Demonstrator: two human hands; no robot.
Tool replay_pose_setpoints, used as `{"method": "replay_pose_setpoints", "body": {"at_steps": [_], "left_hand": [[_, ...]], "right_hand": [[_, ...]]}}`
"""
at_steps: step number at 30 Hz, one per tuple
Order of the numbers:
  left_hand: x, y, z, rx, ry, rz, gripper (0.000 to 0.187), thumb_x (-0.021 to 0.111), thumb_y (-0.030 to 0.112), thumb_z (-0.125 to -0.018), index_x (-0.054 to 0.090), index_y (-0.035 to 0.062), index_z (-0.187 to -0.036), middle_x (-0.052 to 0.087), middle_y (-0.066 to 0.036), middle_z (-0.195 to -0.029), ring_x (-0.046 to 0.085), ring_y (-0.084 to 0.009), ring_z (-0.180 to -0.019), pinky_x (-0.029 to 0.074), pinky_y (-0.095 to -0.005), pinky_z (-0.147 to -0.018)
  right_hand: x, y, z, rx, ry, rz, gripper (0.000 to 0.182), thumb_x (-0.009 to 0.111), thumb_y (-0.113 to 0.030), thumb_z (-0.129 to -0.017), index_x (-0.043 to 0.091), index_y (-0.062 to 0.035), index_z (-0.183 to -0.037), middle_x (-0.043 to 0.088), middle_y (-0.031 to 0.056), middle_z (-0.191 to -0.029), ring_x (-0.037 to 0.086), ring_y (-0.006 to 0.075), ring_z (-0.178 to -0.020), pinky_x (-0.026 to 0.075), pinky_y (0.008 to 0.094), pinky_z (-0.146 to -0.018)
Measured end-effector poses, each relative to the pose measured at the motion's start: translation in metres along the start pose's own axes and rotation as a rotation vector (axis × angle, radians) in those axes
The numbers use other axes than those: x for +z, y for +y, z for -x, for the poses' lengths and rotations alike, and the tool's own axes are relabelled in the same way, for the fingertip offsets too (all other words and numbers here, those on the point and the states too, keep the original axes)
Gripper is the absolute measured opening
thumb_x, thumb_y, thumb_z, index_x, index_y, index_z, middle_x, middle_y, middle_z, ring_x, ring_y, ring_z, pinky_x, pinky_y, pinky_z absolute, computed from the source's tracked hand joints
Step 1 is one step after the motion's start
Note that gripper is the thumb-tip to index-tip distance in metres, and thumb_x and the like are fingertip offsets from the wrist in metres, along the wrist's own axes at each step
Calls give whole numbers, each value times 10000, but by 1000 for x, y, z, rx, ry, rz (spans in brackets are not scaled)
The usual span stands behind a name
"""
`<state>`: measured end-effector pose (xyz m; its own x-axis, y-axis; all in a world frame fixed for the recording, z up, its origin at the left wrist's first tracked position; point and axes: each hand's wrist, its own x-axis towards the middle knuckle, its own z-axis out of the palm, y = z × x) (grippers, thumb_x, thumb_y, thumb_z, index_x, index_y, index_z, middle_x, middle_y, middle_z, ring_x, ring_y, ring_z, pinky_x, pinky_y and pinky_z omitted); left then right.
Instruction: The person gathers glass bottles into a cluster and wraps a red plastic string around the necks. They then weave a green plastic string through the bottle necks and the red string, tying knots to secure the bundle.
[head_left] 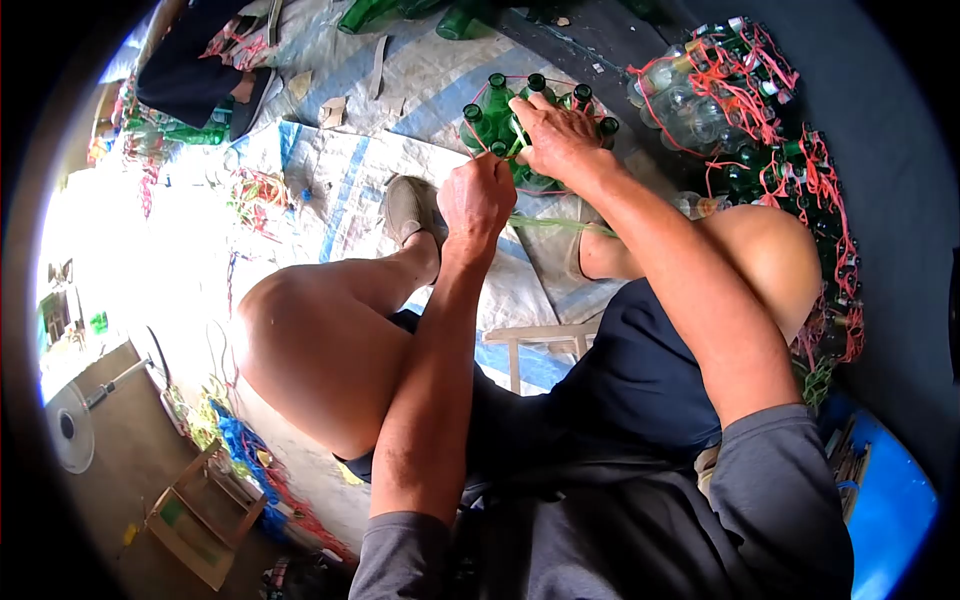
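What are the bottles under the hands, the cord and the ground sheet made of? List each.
Bottles: green glass by the look, glossy and see-through.
Cord: likely thin plastic strip, pale green, pulled taut.
Ground sheet: seemingly woven plastic sacking, matte white with blue stripes.

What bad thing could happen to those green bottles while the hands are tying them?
1. The green glass bottles stand packed upright, touching each other; a hard tug could knock them together and chip them.
2. The right hand presses on the bottle tops while the left hand pulls the green strap tight; if the strap slips, the cluster might tip over.
3. The person's foot is close by, so broken glass could hurt it.
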<state>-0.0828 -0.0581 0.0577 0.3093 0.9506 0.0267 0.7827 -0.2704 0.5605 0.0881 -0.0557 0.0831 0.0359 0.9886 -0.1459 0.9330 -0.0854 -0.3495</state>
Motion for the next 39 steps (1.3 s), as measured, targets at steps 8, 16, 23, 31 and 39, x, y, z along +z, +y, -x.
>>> {"method": "replay_pose_setpoints", "body": {"at_steps": [8,16,23,31,39], "left_hand": [[-26,14,-43,279,-231,-285,213,626,246,-880,735,71,-825,733,-217,-832,718,-452,-796,576,-568,-723],[-36,22,-89,444,-426,-455,219,673,281,-907,776,90,-880,747,-194,-870,731,-424,-852,588,-537,-778],[-34,11,-110,367,-435,-378,213,757,330,-873,808,123,-888,760,-156,-873,737,-393,-851,584,-501,-775],[-29,-3,-107,271,-430,-263,212,753,323,-875,819,125,-905,753,-139,-819,736,-361,-795,573,-466,-741],[-20,-18,-84,113,-259,-135,236,776,349,-888,831,126,-942,767,-120,-807,746,-326,-743,572,-431,-685]], "right_hand": [[22,9,2,-46,231,-25,374,737,-113,-848,586,-106,-1191,646,116,-1260,700,376,-1136,534,541,-916],[27,15,-2,-48,194,-68,503,808,-184,-790,559,-144,-1225,652,123,-1185,699,389,-1081,512,549,-926],[34,12,0,17,213,-65,475,666,-80,-891,593,-174,-1351,666,82,-1349,675,327,-1241,472,532,-1046],[22,12,0,2,175,-101,450,731,-121,-862,615,-130,-1296,674,96,-1260,716,333,-1115,518,519,-957],[19,10,-2,63,59,-41,771,843,-195,-796,507,-157,-1489,604,101,-1385,648,347,-1237,493,495,-1027]]}}
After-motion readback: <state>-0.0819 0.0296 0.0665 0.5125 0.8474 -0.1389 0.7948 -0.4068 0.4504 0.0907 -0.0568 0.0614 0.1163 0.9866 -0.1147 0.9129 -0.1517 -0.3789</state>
